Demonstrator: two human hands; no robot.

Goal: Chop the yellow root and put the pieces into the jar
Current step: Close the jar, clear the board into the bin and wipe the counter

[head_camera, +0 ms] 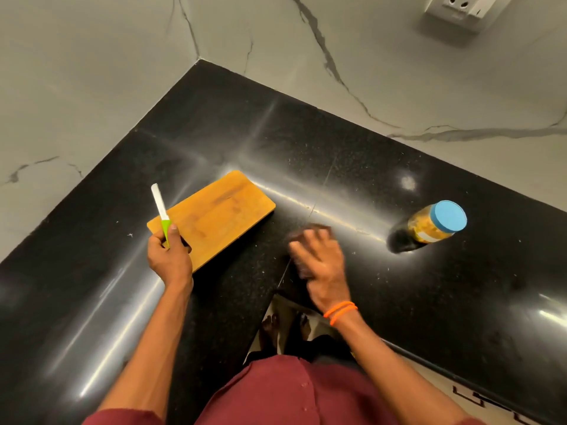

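Observation:
My left hand (168, 256) grips the green handle of a knife (160, 207), whose white blade points up and away over the near left corner of the wooden chopping board (214, 214). The board's top is bare; I see no yellow root on it. My right hand (319, 265) is blurred, fingers spread flat over the black counter to the right of the board, holding nothing. A jar (435, 227) with a blue lid on it stands further right, with yellow pieces inside.
The black stone counter (337, 167) forms an L-shaped corner against grey marble walls. A white socket (454, 16) sits on the wall at the top right. The counter's inner edge and the floor lie below my right wrist.

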